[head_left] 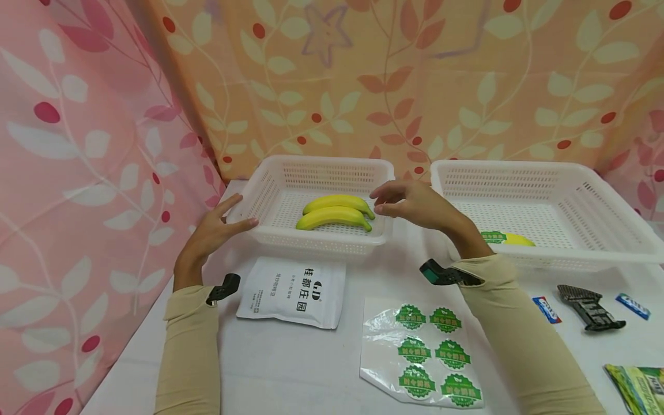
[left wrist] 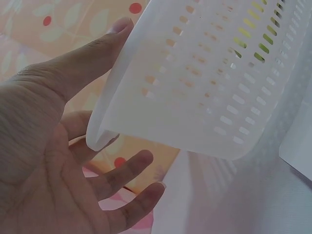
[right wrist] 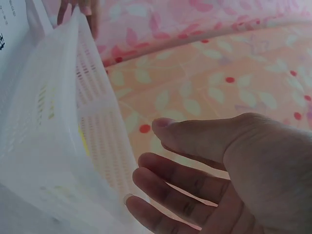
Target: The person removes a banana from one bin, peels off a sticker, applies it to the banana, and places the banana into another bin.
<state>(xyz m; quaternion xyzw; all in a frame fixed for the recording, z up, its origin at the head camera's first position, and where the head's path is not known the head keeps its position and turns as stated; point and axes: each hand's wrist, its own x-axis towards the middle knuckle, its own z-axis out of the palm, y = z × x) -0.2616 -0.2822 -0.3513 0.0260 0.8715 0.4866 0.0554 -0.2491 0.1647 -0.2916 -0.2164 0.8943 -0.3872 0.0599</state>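
Head view: two white perforated baskets stand side by side at the back of the bench (head_left: 311, 369). The left basket (head_left: 270, 190) holds two bananas (head_left: 336, 212) lying flat, one just behind the other, long axes running left to right, dark tips toward the right wall. The left hand (head_left: 215, 227), fingers straight and loosely spread, rests with its thumb against the basket's front-left corner; the right hand (head_left: 410, 202), fingers relaxed and slightly bent, hovers at the right rim beside the banana tips, gripping nothing. The right basket (head_left: 612, 202) contains a third banana (head_left: 510, 238) bearing a green label, partly hidden behind the right wrist. In front of the baskets lie a white pouch (head_left: 293, 291), a sheet of green stickers (head_left: 425, 351), a black clip-like tool (head_left: 591, 305), two small blue-and-white packets (head_left: 546, 308) and, at the frame's lower right edge, a green packet (head_left: 635, 386). Left wrist view: the basket corner sits between thumb and spread fingers (left wrist: 122, 175), with yellow glimpsed through the wall slots. Right wrist view: the open palm faces the basket wall, apart from it, and the left hand's fingertips (right wrist: 78, 9) show at the far rim; whether they touch there cannot be told.
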